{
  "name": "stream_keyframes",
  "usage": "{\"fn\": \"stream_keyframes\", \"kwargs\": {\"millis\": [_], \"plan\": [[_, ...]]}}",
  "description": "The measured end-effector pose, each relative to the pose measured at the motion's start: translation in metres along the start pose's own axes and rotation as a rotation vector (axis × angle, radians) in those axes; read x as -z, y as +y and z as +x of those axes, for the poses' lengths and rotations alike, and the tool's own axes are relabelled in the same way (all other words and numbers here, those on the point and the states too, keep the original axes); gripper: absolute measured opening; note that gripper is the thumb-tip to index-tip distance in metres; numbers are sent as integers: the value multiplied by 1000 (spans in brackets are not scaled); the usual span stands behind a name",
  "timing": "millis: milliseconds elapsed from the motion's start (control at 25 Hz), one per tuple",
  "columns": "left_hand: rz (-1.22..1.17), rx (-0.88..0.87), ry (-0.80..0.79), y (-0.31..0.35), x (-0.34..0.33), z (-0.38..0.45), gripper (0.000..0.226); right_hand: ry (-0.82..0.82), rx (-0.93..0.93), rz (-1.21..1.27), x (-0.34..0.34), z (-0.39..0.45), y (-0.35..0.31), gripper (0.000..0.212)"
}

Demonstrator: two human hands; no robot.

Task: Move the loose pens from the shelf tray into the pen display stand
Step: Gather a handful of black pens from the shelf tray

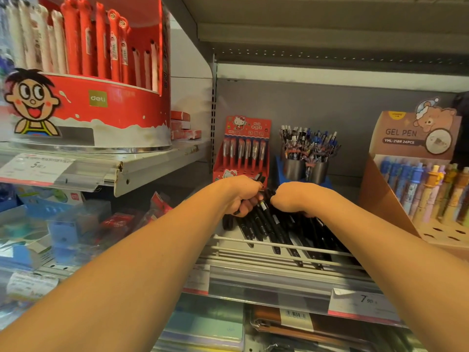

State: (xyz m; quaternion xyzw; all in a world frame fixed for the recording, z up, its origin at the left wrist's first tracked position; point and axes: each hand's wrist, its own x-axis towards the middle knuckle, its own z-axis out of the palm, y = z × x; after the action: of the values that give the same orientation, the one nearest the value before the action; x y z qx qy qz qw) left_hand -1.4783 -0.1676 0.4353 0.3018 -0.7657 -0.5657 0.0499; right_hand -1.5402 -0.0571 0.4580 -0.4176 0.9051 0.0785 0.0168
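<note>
The white wire-fronted shelf tray [253, 241] holds a heap of slim black loose pens [272, 226], their long axes running roughly front to back, tips angled toward the front rail. Behind it, the red cardboard pen display stand [239, 148] holds 6 upright pens in a row. Beside that, 2 grey metal cups [294, 168] are crammed with patterned pens. The left hand [243, 196] curls around several black pens. The right hand [291, 198] is clenched over the heap; whether it grasps any I cannot tell.
</note>
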Motion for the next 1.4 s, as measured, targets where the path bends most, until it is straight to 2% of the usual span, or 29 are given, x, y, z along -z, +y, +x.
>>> {"fn": "stream_keyframes", "kwargs": {"millis": [200, 360, 440, 520, 640, 720, 800, 880, 920, 1000, 1080, 1120, 1280, 1400], "plan": [[-64, -6, -3, -3, -4, 0, 24, 7, -143, 519, -8, 14, 22, 27], [-68, -28, 105, 0, -1, 0, 31, 25, -193, 442, -3, 17, 27, 25], [-92, -32, 104, 0, 1, 0, 38, 5, -219, 371, -4, 19, 28, 26], [-151, -48, 81, 1, 2, 1, 41, 15, -224, 423, -4, 21, 28, 24], [-253, -155, 42, 2, -1, 0, 35, 94, -122, 872, 6, 23, 34, 26], [-284, -213, 20, 4, -2, -2, 40, 53, 15, 1151, 14, 20, 31, 27], [-305, -226, -35, 7, -1, -5, 52, 8, 101, 1305, 18, 18, 28, 31], [-299, -232, -53, 7, 0, -7, 48, 41, 104, 1369, 22, 18, 32, 31], [-280, -238, -31, 6, 1, -7, 41, 101, 77, 1320, 23, 17, 39, 28], [-233, -252, 45, 3, 3, -5, 32, 183, -28, 976, 22, 12, 57, 24], [-235, -254, 84, 1, 4, -3, 31, 107, -139, 583, 16, 5, 70, 30], [-259, -250, 79, 1, 4, -3, 31, 63, -183, 466, 12, 3, 73, 35], [-276, -239, 16, 1, -2, -4, 37, -31, -265, 308, 8, -4, 78, 49], [-218, -245, -11, 1, -4, -4, 38, -170, -325, 252, 11, -12, 82, 59]]}}
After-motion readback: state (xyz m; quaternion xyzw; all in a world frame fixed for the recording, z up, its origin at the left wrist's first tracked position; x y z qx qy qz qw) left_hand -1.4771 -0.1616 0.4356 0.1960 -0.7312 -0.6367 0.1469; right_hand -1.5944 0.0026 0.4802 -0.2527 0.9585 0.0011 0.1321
